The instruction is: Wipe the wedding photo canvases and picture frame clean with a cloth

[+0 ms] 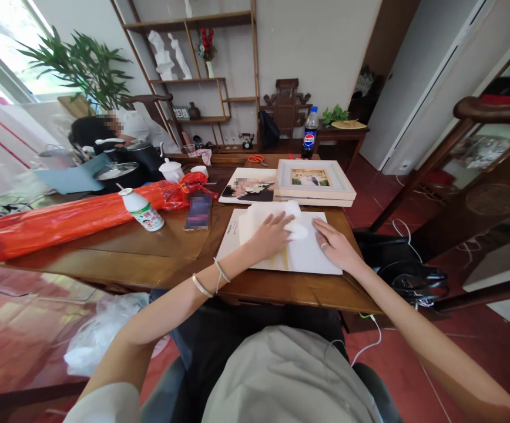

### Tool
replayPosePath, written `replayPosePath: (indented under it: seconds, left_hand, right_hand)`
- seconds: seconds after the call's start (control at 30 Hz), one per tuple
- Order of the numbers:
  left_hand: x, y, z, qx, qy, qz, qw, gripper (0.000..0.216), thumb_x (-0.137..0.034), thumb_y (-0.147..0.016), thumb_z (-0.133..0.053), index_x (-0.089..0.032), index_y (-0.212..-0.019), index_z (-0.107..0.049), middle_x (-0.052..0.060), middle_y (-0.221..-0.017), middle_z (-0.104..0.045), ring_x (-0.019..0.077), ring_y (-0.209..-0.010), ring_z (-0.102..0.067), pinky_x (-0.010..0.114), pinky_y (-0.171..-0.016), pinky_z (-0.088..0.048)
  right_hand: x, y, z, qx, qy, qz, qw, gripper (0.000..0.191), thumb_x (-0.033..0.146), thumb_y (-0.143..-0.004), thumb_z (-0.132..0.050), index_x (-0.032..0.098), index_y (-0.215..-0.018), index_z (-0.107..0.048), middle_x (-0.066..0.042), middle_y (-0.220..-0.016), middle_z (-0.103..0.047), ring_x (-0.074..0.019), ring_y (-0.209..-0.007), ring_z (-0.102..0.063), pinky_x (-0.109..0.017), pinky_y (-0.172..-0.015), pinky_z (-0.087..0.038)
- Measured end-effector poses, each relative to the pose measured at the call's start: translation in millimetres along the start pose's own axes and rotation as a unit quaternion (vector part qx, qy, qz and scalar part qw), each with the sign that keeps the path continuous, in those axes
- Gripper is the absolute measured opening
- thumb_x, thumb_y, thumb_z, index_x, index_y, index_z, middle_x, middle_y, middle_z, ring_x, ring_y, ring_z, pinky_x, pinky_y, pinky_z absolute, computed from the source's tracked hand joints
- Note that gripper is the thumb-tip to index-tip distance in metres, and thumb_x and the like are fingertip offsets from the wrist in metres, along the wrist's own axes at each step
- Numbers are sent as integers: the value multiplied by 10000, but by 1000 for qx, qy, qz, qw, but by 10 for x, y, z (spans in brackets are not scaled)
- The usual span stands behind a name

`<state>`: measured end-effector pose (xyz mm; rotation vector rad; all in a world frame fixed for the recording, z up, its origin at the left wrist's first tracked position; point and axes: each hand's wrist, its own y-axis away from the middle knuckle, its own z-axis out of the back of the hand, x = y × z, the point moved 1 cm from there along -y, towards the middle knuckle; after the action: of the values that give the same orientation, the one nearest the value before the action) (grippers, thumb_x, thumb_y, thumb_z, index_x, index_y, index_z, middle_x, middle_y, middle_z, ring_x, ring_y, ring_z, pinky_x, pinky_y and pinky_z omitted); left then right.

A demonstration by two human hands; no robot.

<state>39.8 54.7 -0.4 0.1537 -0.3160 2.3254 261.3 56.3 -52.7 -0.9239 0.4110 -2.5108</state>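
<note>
A white flat panel point(325, 261) with small dark print near its left edge lies on the wooden table in front of me. On it rests a folded white cloth or tissue point(255, 217); I cannot tell which. My left hand point(273, 236) lies flat over that white piece, fingers stretched out and pressing down. Near the panel's right edge my right hand point(336, 245) touches the surface with its fingers extended and a ring on one of them. Just behind are a photo panel point(248, 185) and a white picture frame point(343, 185) with a photo in it.
Left of the panel lie a phone point(198, 212), a white bottle point(141, 210) and a long red plastic-wrapped roll point(70, 220). Orange-handled scissors point(257, 159) and a cola bottle point(310, 134) stand farther back. Another person point(143, 129) sits at the far left behind pots.
</note>
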Motion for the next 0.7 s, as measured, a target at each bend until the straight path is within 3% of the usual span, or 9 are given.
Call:
replayPosePath:
  seconds: [0.13,0.23,0.33,0.43,0.6,0.7]
  left_hand:
    - [-202,256,65,-4,7,-57,998,240,-251,-951,-498,-160,-967,-720,114,-1477,-418,311,-1379,-357,490,-1101,-333]
    - [-445,562,138,-38,34,-101,994,197,-226,-923,-540,-168,-903,-727,109,-1478,-418,312,-1387,-343,488,-1120,-311]
    - [-503,726,141,-69,59,-123,988,195,-221,-911,-549,-170,-836,-722,93,-1484,-414,293,-1389,-345,463,-1133,-311]
    - [-283,659,57,-58,41,-122,990,218,-167,-917,-511,-152,-843,-715,99,-1502,-382,262,-1393,-345,427,-1139,-315]
    - [351,379,-126,-25,-30,-51,998,227,-94,-904,-485,-138,-927,-706,106,-1526,-326,237,-1400,-333,408,-1142,-303]
    - [513,371,-154,0,-42,-23,999,235,-104,-909,-477,-130,-955,-706,121,-1505,-361,242,-1393,-346,421,-1139,-302]
  right_hand:
    - [5,-2,2,-1,-5,-4,1000,446,278,-912,-429,196,-1335,-546,-91,-1429,-507,-271,-1369,-406,-513,-1165,-292]
    - [8,-6,6,2,-6,-4,1000,454,254,-904,-432,206,-1343,-538,-80,-1432,-505,-262,-1373,-402,-509,-1165,-297]
    - [12,-9,8,9,1,-4,1000,459,250,-902,-431,190,-1344,-536,-87,-1434,-503,-258,-1375,-400,-499,-1168,-295]
    - [6,-8,3,3,-2,-9,1000,449,271,-906,-434,184,-1331,-550,-97,-1427,-509,-270,-1367,-412,-512,-1166,-292]
    - [-16,-3,-9,-4,-16,0,1000,441,286,-906,-451,215,-1330,-548,-75,-1421,-520,-261,-1367,-411,-510,-1166,-294]
    - [-17,-1,-9,0,-14,-4,1000,440,287,-908,-447,214,-1330,-550,-76,-1423,-517,-262,-1371,-406,-510,-1165,-294]
